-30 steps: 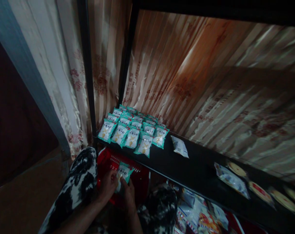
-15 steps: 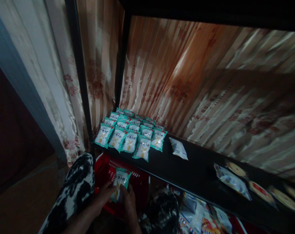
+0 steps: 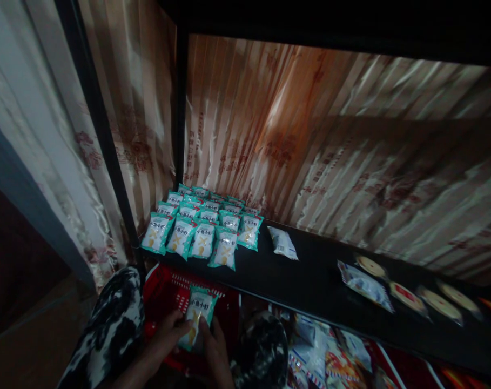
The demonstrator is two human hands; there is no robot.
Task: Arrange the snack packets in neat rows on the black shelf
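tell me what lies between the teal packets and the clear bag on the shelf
One small white packet, alone on bare black shelf, touching neither teal packets nor clear bag; head view.

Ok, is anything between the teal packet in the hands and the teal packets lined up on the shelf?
Only the front edge of the shelf: the held packet, pinched by the left hand and right hand, sits lower than it, over the red basket. Nothing else visible lies between it and the teal rows.
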